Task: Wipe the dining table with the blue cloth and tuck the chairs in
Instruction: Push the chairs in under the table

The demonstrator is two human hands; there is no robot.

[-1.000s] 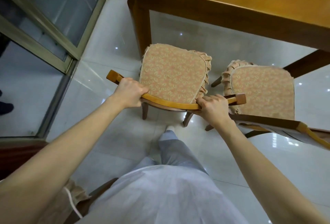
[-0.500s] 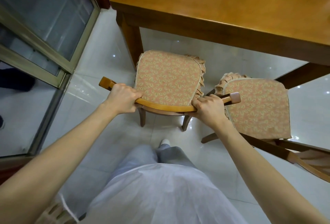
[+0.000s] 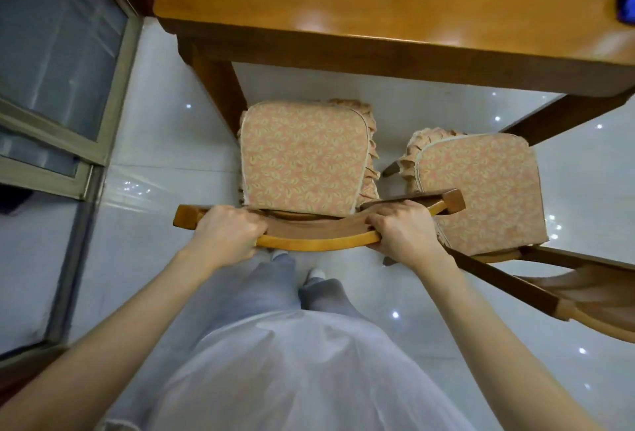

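Both hands hold the curved top rail of the left chair point(image 3: 302, 169). The left hand point(image 3: 226, 236) wraps one end and the right hand point(image 3: 403, 233) wraps the other. The chair's seat sits just under the near edge of the dining table point(image 3: 378, 8), beside the table's left leg. The blue cloth point(image 3: 626, 2) lies on the table at its far right edge. A second chair point(image 3: 481, 190) stands to the right, turned a little.

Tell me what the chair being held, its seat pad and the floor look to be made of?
Chair back rail: wood, smooth varnish, going by its grain and amber sheen. Seat pad: woven fabric, leaf print with a ruffled edge. Floor: probably polished tile; it mirrors ceiling lights and shows a joint line.
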